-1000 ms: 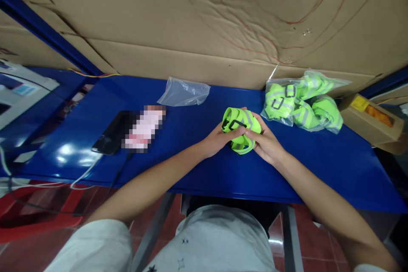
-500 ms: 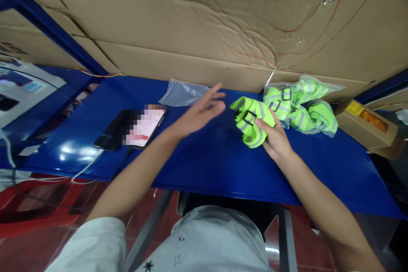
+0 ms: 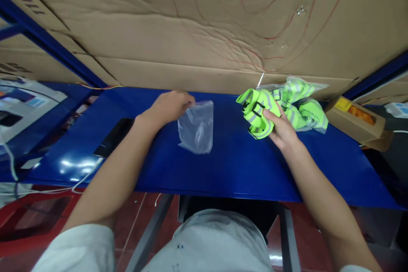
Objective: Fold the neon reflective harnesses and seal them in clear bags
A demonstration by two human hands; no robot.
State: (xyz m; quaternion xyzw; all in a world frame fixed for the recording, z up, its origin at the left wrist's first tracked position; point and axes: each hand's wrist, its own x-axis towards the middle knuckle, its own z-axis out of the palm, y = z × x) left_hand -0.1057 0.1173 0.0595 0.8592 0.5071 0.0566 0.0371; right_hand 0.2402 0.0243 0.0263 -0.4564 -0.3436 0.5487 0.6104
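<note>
My left hand (image 3: 170,106) is closed on the upper corner of a clear plastic bag (image 3: 196,129); the bag hangs flat over the blue table (image 3: 229,165), slightly blurred. In my right hand (image 3: 282,127) is a rolled neon-yellow reflective strap (image 3: 258,114) with grey stripes and black buckles. The thumb presses on its front, and the other fingers are mostly hidden behind it. Just behind the right hand lie several similar straps packed in clear bags (image 3: 309,112), partly covered by the strap I hold.
A black power bank or phone (image 3: 114,136) with a white cable lies left of my left forearm. At the right stands a cardboard box (image 3: 355,121) with an orange item in its window. A cardboard wall (image 3: 159,51) closes off the back. A red stool (image 3: 38,216) is at lower left.
My left hand has gone from open to gripping the plastic bag, which is lifted and drawn forward from the back of the table. My right hand keeps hold of the strap. The view has shifted.
</note>
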